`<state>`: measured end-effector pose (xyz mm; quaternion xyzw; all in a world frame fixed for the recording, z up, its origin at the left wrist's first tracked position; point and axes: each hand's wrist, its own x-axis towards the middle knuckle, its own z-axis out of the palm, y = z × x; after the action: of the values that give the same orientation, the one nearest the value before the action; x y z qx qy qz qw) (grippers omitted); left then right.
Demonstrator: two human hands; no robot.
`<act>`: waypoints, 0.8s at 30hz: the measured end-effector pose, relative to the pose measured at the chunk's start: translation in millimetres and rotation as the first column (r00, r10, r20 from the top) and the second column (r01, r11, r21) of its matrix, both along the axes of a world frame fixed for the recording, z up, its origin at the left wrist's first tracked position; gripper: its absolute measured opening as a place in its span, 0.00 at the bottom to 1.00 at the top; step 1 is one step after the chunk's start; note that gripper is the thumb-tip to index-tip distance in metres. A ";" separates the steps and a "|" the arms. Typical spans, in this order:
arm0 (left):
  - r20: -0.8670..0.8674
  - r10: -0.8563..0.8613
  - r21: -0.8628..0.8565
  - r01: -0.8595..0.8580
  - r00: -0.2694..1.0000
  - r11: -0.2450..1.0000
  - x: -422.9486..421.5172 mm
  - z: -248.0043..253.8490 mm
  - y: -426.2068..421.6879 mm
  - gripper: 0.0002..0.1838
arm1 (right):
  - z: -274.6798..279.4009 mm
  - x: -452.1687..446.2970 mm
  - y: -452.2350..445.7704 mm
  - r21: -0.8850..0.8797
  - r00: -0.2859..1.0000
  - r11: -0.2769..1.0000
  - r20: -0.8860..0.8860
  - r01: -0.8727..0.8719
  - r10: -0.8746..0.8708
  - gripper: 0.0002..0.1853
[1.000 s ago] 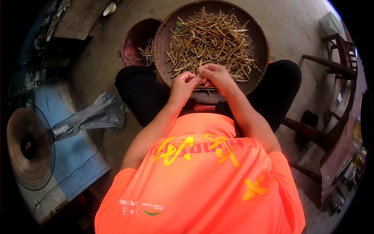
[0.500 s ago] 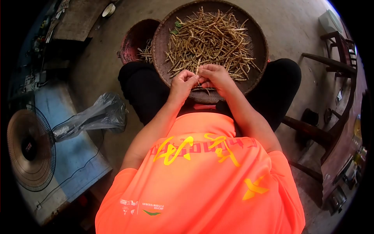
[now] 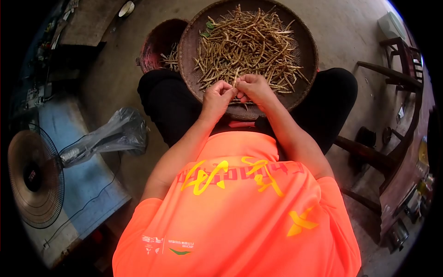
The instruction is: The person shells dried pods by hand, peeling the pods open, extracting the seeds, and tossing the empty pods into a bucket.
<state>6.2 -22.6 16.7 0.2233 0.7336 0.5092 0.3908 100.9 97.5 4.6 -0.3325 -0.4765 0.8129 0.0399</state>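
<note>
A round woven tray (image 3: 189, 69) rests across my lap, heaped with dried bean pods (image 3: 251, 46). Over its near edge, my left hand (image 3: 218, 98) and my right hand (image 3: 254, 88) meet at the fingertips. Both pinch one pale bean pod (image 3: 236, 77), whose tip sticks up between them; its lower part is hidden by the fingers. A few green leaf bits (image 3: 208, 28) lie on the tray's left side.
Left of the tray stands a reddish bucket (image 3: 150, 51) with some pods inside. A fan (image 3: 34, 177) and a clear plastic bag (image 3: 117, 134) are at the left, by a blue-topped surface (image 3: 87, 184). Wooden furniture (image 3: 392, 76) stands on the right.
Both hands stay together at nearly the same spot, still pinching the pod, with only slight finger movement. The whole view has shifted slightly.
</note>
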 end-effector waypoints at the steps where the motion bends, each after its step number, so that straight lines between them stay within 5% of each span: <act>1: 0.001 0.000 0.000 0.000 1.000 1.000 0.0 -1.2 -0.3 0.07 | -1.5 -0.3 -1.0 0.015 1.000 1.000 0.008 0.011 -0.011 0.10; 10: -0.068 -0.022 -0.031 0.020 0.997 0.999 0.7 -6.2 -0.7 0.07 | -8.3 -0.3 -4.5 0.041 0.998 0.999 0.058 0.030 -0.032 0.10; 15: 0.191 0.025 0.015 -0.028 0.981 1.000 2.1 -2.6 1.2 0.07 | -7.1 1.8 -3.4 -0.077 0.998 0.996 0.052 0.047 -0.043 0.10; 24: 0.303 0.032 -0.051 -0.018 0.952 0.999 4.0 -6.6 2.0 0.08 | -11.5 -0.5 -9.0 -0.064 0.997 0.996 0.051 0.066 -0.063 0.09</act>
<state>10.2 -20.7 10.1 0.1237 0.6793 0.5249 0.4977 100.4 88.5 -6.9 -0.3688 -0.4395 0.8179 0.0437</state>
